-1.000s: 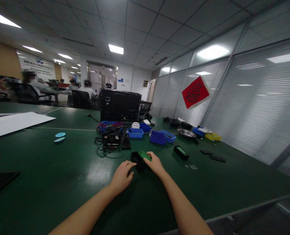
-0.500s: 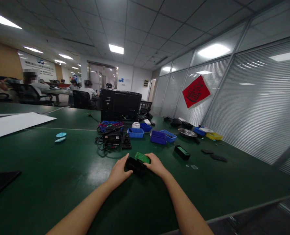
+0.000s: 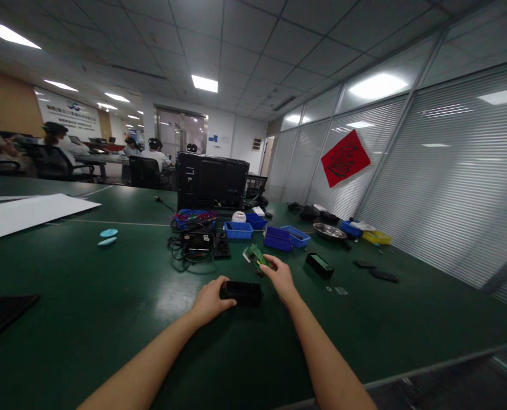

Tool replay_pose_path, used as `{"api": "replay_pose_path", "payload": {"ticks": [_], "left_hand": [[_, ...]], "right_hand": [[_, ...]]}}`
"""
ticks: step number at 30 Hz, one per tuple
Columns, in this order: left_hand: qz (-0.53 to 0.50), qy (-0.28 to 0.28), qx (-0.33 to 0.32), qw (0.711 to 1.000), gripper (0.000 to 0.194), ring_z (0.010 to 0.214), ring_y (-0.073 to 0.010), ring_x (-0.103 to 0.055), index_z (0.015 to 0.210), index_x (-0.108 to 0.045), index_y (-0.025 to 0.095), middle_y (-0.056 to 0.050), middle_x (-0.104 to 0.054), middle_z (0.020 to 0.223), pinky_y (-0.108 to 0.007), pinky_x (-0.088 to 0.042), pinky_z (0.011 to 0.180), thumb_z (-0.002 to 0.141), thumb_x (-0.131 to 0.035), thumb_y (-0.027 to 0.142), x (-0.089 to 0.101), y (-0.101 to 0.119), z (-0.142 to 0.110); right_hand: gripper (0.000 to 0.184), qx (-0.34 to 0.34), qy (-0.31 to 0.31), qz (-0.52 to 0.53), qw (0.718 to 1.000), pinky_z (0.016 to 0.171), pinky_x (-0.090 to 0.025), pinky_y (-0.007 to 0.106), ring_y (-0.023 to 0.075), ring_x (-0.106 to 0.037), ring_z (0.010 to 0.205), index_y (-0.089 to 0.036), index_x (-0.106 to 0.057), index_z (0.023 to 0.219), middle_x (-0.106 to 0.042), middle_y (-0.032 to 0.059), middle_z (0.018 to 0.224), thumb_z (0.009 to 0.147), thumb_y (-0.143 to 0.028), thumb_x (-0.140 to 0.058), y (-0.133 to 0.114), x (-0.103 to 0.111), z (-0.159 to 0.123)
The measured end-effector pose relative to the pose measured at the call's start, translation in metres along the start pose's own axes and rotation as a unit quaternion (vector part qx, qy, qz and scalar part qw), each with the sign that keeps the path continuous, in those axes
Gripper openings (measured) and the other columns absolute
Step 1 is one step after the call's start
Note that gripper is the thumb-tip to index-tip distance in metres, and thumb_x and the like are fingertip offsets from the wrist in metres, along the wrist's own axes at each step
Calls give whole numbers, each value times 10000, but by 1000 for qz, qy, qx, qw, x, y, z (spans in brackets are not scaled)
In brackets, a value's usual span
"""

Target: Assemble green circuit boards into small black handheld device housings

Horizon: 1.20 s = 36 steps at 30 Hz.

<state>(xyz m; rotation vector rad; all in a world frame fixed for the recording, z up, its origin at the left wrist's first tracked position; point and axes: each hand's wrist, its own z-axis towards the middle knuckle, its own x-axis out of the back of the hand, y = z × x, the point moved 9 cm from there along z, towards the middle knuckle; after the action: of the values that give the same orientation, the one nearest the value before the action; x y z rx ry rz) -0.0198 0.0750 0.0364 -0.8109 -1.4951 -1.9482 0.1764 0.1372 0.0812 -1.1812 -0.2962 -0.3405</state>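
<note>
My left hand grips the left end of a black plastic case, its open hollow side facing up and toward the far side. My right hand pinches a green circuit board by its near right edge. The board is tilted, clear of the case and beyond it. A pale part shows at the board's left edge, too small to name. To the right lies a second black case with a green board inside it.
Behind my hands stand a cable-wrapped black device, blue bins and a large black monitor. At right are a metal dish, a yellow tray, and flat black pieces. A light-blue object lies left.
My right hand has lifted the green circuit board out of the black case and moved it up and away. The case has turned more level in my left hand.
</note>
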Motion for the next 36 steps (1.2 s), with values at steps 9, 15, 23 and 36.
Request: {"api": "replay_pose_path", "payload": {"ticks": [9,15,23,36], "left_hand": [[-15,30,30,999,389,824,-164,-578,963,-485,221,3,-610,876,-234,-393,690,622,-652,302,2,-8,3],[-23,30,29,999,401,844,-167,-575,974,-488,218,-6,-612,898,-231,-394,705,622,-662,301,2,-10,4],[-16,22,40,999,426,848,-169,-575,988,-485,218,-11,-611,908,-233,-389,702,616,-675,300,1,-11,4],[-1,27,34,999,448,828,-165,-567,998,-483,220,-8,-604,894,-228,-385,688,607,-677,320,0,-14,5]], "right_hand": [[427,8,-174,132,976,750,-441,299,154,-559,794,-186,-599,1040,-616,34,940,623,-260,-658,-15,-32,-15],[399,42,-225,10,973,603,-393,219,81,-455,608,-195,-609,1028,-569,-3,882,631,-234,-636,-24,-38,-22],[367,62,-242,-30,968,612,-382,218,88,-450,639,-199,-616,1004,-563,4,947,638,-216,-633,-29,-42,-26],[384,58,-258,-66,962,741,-403,280,173,-520,871,-198,-621,1016,-580,36,986,635,-227,-666,-28,-50,-29]]}}
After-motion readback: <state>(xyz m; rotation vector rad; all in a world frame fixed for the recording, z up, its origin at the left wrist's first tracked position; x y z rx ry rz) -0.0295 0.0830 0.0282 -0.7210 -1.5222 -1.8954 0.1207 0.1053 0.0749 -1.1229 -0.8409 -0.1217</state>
